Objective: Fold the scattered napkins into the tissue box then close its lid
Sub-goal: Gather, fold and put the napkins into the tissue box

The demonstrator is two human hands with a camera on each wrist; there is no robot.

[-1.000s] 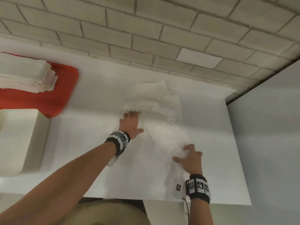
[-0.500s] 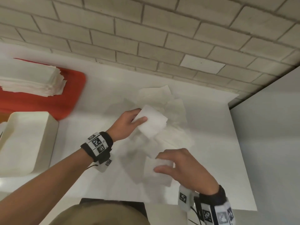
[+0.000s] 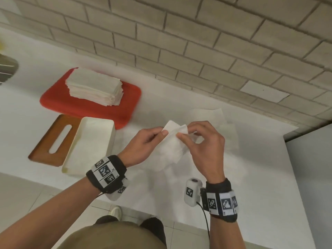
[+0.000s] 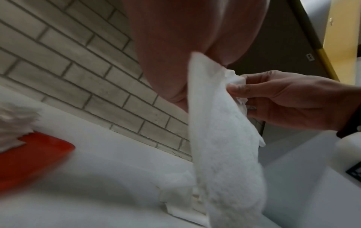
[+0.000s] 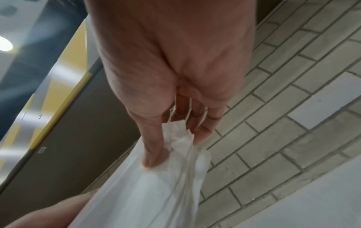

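Both hands hold one white napkin (image 3: 172, 142) in the air above the middle of the white table (image 3: 251, 177). Left hand (image 3: 143, 146) pinches its top left corner between thumb and curled fingers; right hand (image 3: 204, 144) pinches the top right corner, thumb (image 5: 154, 148) against fingertips, the other fingers loosely curled. The napkin hangs down soft and crumpled, thin embossed paper. More loose napkins (image 3: 222, 123) lie flat near the table's far edge by the brick wall (image 3: 197, 42). The cream tissue box (image 3: 91, 144), open and rectangular, sits near the front edge to the left, with its wooden slotted lid (image 3: 52, 141) flat just beside it. Behind them, a red tray (image 3: 86, 106) with rounded corners carries a neat napkin stack (image 3: 95, 87). There is bare tabletop right of the hands.
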